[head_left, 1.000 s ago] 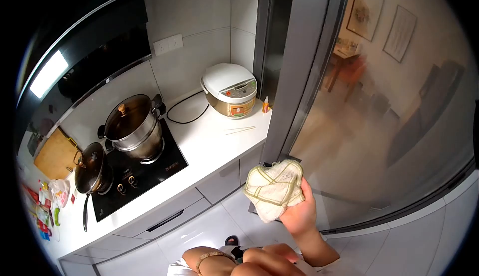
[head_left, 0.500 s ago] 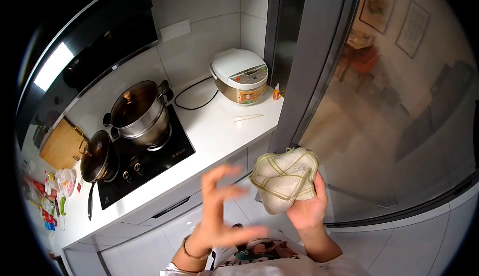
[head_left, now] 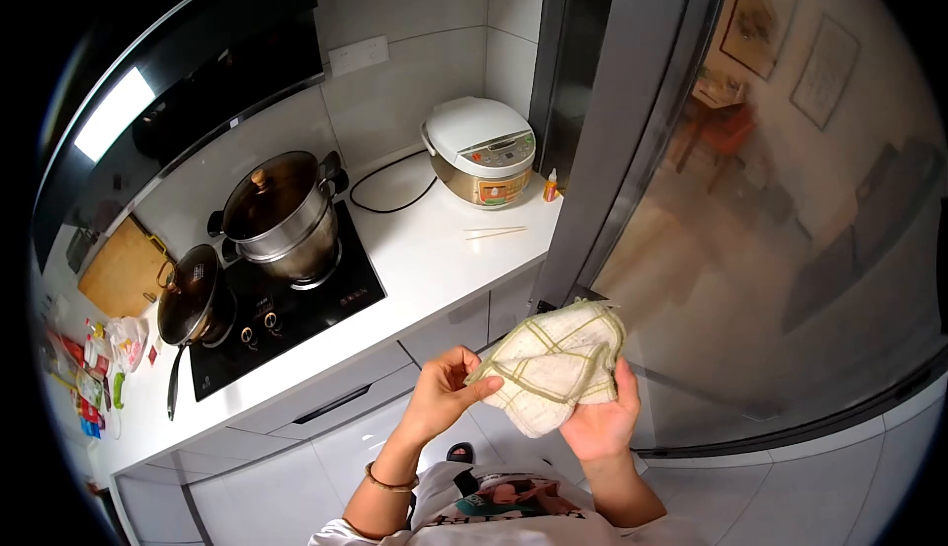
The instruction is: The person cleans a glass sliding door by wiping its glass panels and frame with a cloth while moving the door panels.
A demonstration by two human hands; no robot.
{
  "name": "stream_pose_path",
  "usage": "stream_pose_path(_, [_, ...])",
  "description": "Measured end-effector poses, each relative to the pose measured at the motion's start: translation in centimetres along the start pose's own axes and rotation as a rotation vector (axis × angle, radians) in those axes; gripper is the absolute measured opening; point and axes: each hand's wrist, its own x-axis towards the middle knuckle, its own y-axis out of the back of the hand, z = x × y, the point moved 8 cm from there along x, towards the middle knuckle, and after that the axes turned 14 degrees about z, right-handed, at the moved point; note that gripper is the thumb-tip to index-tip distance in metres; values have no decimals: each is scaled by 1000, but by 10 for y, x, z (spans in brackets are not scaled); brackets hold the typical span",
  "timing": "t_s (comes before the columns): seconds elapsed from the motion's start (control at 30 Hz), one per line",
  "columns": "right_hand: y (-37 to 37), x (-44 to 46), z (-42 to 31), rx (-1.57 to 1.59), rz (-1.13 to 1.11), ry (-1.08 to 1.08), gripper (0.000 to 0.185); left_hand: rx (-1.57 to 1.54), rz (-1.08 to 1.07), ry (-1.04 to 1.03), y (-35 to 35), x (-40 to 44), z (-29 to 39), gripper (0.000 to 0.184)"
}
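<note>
Along left wall, wooden cutting board (head_left: 117,274), upright. On black cooktop (head_left: 296,324): lidded frying pan (head_left: 193,299), then lidded steamer pot (head_left: 281,215). Below, before counter: left hand (head_left: 444,393), thumb and fingers pinched on cloth edge. Checked cloth (head_left: 558,363) (cream, green lines), held between both hands. Above, on counter (head_left: 434,270): rice cooker (head_left: 482,151), two thin sticks (head_left: 496,233). Right hand (head_left: 604,418), palm up, fingers partly hidden, supporting cloth.
</note>
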Motion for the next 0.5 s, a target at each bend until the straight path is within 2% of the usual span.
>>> stream_pose_path(0.1, [11,5,2,-137,36,16,45,-39,14,-10,1,-3,3,17])
stream_pose_path(0.17, [13,9,1,-241,37,78,41,-160,143,-120,15,-2,21,15])
stream_pose_path(0.23, [19,13,0,-340,35,140,38,-191,119,-142,17,-4,41,13])
stream_pose_path(0.3, [47,16,-2,-336,179,189,31,-58,40,-201,14,-8,57,13])
stream_pose_path(0.33, [61,14,-5,-328,256,296,36,-35,19,-200,12,-9,57,14])
stream_pose_path(0.37, [57,11,-1,-335,242,279,36,-34,41,-206,12,-10,57,14])
stream_pose_path(0.43, [33,-9,-15,-784,246,661,55,98,-64,-266,1,-16,57,16])
stream_pose_path(0.47, [16,-14,-17,-1003,137,773,80,98,-91,-237,-2,-18,55,17])
stream_pose_path(0.5, [9,-14,-17,-1009,119,761,80,96,-70,-239,-1,-19,55,17])
